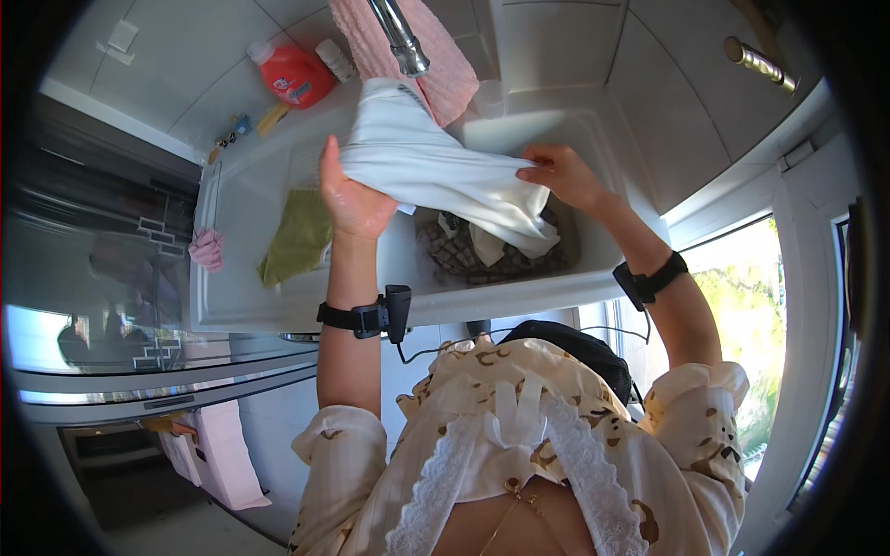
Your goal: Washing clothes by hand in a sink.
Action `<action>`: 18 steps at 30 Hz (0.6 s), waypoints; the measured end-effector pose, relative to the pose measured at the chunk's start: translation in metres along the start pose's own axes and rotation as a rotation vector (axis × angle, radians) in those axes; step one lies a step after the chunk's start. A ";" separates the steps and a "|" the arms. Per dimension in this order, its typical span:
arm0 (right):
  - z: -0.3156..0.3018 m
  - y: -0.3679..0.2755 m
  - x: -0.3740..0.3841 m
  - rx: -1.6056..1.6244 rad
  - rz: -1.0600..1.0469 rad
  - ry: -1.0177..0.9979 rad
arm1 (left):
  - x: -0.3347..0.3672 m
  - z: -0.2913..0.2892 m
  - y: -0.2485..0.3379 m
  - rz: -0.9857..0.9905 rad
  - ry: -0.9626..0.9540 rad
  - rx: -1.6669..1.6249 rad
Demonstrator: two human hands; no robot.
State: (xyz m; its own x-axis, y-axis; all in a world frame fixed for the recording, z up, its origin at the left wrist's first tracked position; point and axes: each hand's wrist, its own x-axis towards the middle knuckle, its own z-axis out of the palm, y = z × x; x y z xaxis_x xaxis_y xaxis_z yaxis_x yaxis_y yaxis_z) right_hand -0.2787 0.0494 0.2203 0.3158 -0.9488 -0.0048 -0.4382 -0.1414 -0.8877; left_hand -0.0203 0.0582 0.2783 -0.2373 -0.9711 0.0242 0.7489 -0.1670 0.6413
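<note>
A white garment (pixel 436 171) is stretched between my two hands above the laundry sink (pixel 408 296). My left hand (pixel 357 204) holds its left part, palm turned up, with the fingers hidden behind the fabric. Thumb and fingers of my right hand (pixel 565 176) pinch the garment's right edge, and a loose fold hangs down below. Beneath it, a dark checked cloth (pixel 473 264) lies in the sink's basin with some white fabric on it. A green cloth (pixel 298 236) is spread on the sink's left side.
A chrome faucet (pixel 403 42) reaches over the sink in front of a hanging pink towel (pixel 454 60). A red detergent bottle (pixel 295 74) and a yellow brush-like object (pixel 273 119) stand on the back ledge. A crumpled pink cloth (pixel 206 250) lies at the left rim. To the right is a bright window (pixel 732 324).
</note>
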 end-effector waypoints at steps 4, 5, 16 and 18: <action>-0.010 -0.030 -0.021 -0.031 -0.121 0.086 | 0.002 0.005 0.013 0.088 0.059 -0.007; -0.007 -0.033 -0.027 -0.029 -0.121 0.086 | 0.003 0.008 0.016 0.114 0.051 -0.004; 0.064 -0.031 -0.051 -0.263 -0.347 -0.343 | 0.008 -0.003 0.024 0.095 -0.016 -0.078; 0.066 -0.017 -0.031 -0.157 -0.268 -0.250 | 0.005 -0.006 0.025 0.069 -0.010 -0.102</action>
State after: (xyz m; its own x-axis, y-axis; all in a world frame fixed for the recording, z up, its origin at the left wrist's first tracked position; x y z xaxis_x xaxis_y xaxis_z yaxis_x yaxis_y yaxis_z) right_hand -0.2257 0.0997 0.2054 0.6232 -0.7771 0.0878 -0.4301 -0.4344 -0.7914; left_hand 0.0009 0.0482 0.2899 -0.1890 -0.9792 0.0733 0.8228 -0.1171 0.5562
